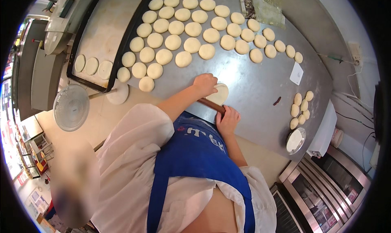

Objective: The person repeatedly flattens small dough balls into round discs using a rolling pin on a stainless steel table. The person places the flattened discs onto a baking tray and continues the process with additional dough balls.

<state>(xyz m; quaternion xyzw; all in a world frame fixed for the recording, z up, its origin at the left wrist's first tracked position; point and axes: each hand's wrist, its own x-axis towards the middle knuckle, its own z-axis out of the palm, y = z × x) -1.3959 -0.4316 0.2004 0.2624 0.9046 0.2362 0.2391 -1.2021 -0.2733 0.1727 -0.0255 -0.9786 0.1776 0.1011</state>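
Observation:
My left hand [206, 84] has its fingers curled at the left edge of a flattened dough disc [220, 94], pinching it. Across the near side of this disc lies a brown wooden rolling pin [211, 105]; its left end is close to my left wrist. My right hand [228, 120] grips the pin's right end, near the front edge of the metal worktable [253, 89]. Many round, slightly flattened dough pieces [183, 59] are spread over the table's far and left parts. Several smaller dough balls [294, 110] sit at the right.
Left of the table, a black-rimmed baking tray [111, 34] holds three flat discs [91, 66]. A bowl of white powder [295, 141], a white scraper [296, 73] and a dark brown strip [277, 101] lie at right. Plastic packaging [264, 9] is at the back. A fan [71, 107] stands left.

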